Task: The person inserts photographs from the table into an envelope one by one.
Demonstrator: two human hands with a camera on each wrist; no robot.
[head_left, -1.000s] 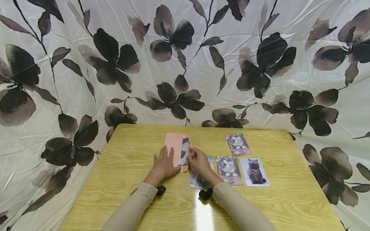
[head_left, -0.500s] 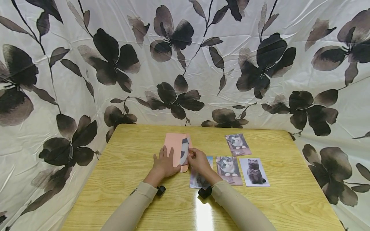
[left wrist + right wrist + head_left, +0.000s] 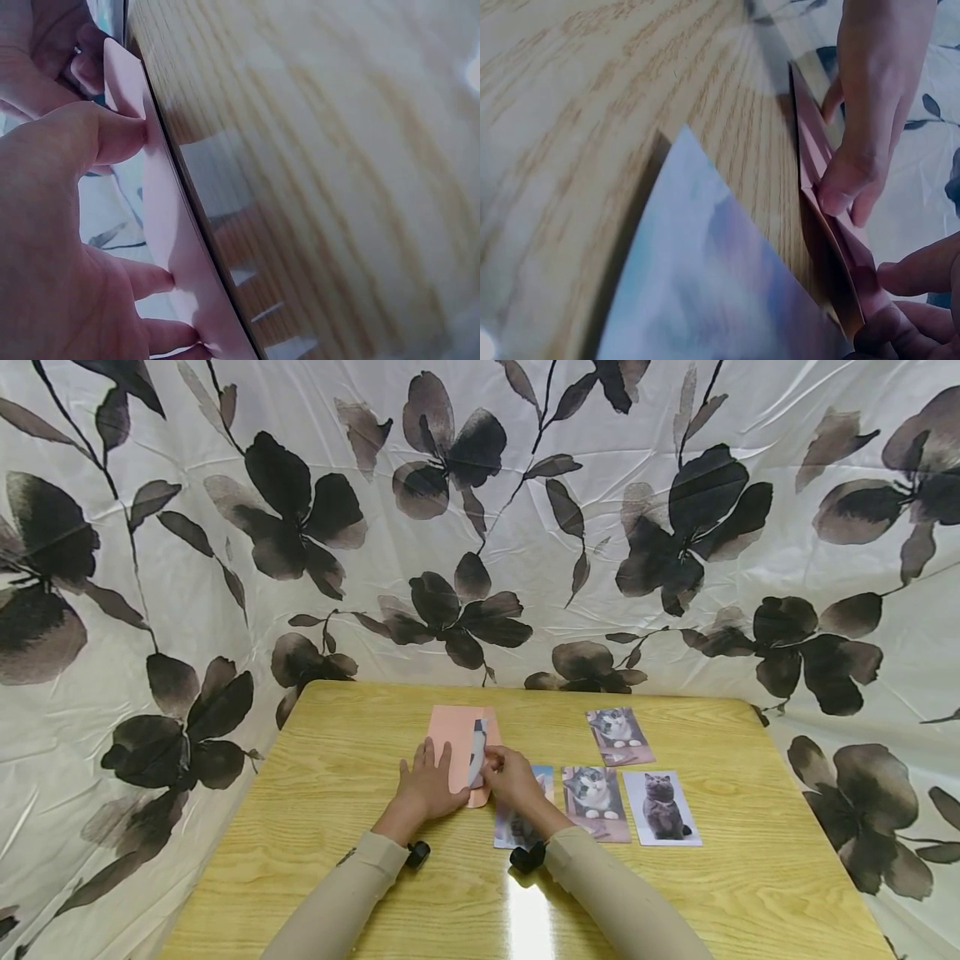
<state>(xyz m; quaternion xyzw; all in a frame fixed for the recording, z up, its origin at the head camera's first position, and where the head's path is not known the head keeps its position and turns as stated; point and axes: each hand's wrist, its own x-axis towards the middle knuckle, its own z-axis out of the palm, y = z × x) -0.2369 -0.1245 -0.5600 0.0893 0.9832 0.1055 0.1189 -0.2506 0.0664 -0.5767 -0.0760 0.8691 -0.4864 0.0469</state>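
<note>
A pink envelope (image 3: pixel 452 725) lies on the table under my left hand (image 3: pixel 427 785), whose fingers are spread and press it down; the thumb rests near its lower edge. A grey and white picture card (image 3: pixel 477 752) shows as a narrow strip at the envelope's right side; the rest is hidden inside. My right hand (image 3: pixel 516 777) pinches this card's right edge with curled fingers. In the right wrist view the right fingertips (image 3: pixel 889 279) are at the envelope's opening, and the card itself is hard to make out. Another picture card (image 3: pixel 517 827) lies partly under the right hand.
To the right lie two cards with a grey and white cat, one farther back (image 3: pixel 619 735) and one nearer (image 3: pixel 595 802), and a card with a dark grey cat (image 3: pixel 662 807). The wooden table (image 3: pixel 315 760) ends at a flower-patterned cloth (image 3: pixel 337 643).
My right hand has shifted slightly left, and the visible strip of the picture card has become narrower as it slid into the envelope. My left hand has stayed in place.
</note>
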